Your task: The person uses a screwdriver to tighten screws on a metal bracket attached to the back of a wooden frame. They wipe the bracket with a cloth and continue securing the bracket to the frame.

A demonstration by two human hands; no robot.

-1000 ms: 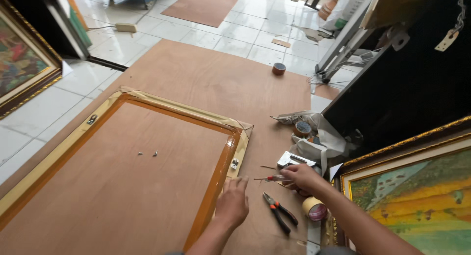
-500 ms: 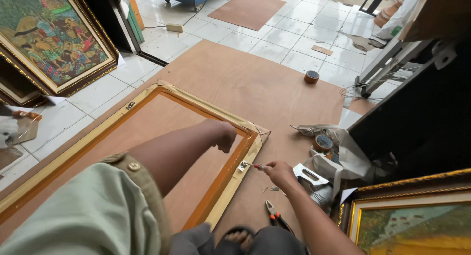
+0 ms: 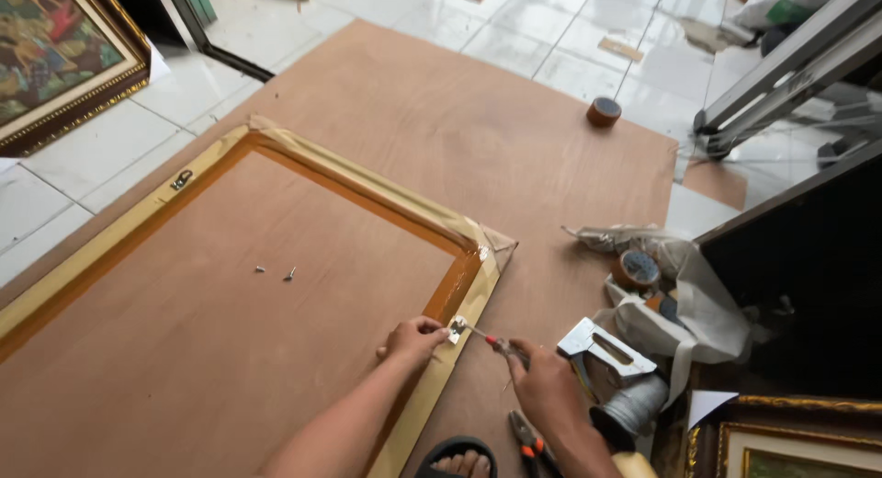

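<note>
Both forearms extend forward, low. Left hand (image 3: 413, 338) fingers pinched together, knuckles up. Right hand (image 3: 544, 386) curled closed in a grip, close beside the left.

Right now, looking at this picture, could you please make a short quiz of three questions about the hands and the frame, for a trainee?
1. True or false: the left hand rests on the frame beside a small metal bracket.
2. What does the right hand hold? A) screwdriver B) staple gun C) pliers
3. Fill in: the loose screws lie on the ____ board inside the frame.

Key
1. True.
2. A: a thin screwdriver, its tip at the bracket. The staple gun and the pliers lie on the floor board nearby.
3. Backing.
</note>
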